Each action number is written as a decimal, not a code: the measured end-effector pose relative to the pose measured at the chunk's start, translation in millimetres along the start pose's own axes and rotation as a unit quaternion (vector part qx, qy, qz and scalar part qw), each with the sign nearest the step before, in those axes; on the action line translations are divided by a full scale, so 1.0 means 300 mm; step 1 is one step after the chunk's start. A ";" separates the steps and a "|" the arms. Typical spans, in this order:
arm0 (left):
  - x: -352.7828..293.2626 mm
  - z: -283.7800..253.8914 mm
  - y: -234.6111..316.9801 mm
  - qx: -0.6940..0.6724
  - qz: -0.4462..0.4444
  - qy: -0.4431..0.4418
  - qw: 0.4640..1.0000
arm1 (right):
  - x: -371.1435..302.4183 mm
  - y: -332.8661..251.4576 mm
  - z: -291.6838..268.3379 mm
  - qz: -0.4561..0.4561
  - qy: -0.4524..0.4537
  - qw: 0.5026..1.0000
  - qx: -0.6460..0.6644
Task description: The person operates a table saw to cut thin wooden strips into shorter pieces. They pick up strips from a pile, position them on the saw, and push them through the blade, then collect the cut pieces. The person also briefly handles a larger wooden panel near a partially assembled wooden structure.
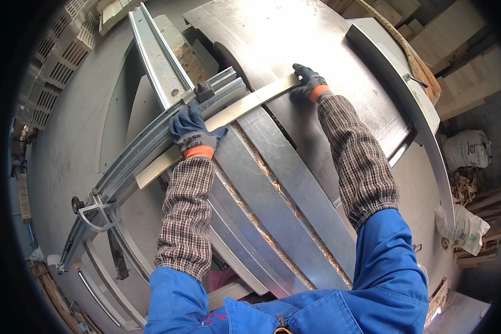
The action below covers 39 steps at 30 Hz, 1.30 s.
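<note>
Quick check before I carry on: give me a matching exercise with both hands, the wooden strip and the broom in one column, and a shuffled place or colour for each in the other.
Column one
1. left hand
2. right hand
3. wooden strip
4. broom

Column two
A. straw-coloured, toward the upper right of the view
B. nearest the small black block
C. pale, spanning from one glove to the other
D. at the right end of the strip

Right pairs: 1-B, 2-D, 3-C, 4-A
</note>
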<state>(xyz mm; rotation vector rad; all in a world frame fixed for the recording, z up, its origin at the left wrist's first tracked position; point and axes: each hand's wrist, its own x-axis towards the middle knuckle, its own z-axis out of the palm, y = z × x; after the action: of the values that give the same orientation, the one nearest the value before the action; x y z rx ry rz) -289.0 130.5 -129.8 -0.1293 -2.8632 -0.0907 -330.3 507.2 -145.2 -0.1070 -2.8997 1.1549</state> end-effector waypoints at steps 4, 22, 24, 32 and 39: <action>-0.010 0.005 -0.012 -0.026 0.013 0.048 0.998 | 0.005 -0.009 -0.019 0.003 -0.032 0.998 -0.050; -0.002 0.006 -0.001 -0.025 -0.007 0.032 0.999 | 0.094 -0.009 -0.006 0.020 -0.062 0.987 -0.146; 0.000 0.021 -0.004 -0.026 -0.011 0.040 0.999 | 0.099 0.001 -0.007 0.023 -0.067 0.989 -0.132; -0.014 0.027 -0.009 -0.030 -0.001 0.053 0.998 | 0.079 -0.014 -0.003 -0.005 -0.036 0.991 -0.130; -0.008 0.037 -0.003 -0.033 -0.010 0.074 0.997 | 0.098 -0.015 0.002 -0.004 -0.040 0.990 -0.137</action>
<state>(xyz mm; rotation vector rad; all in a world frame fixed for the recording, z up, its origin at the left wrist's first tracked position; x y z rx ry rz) -289.9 130.2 -141.2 -0.1014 -2.7143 -0.1919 -359.9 505.6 -142.6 -0.0548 -3.1096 0.7707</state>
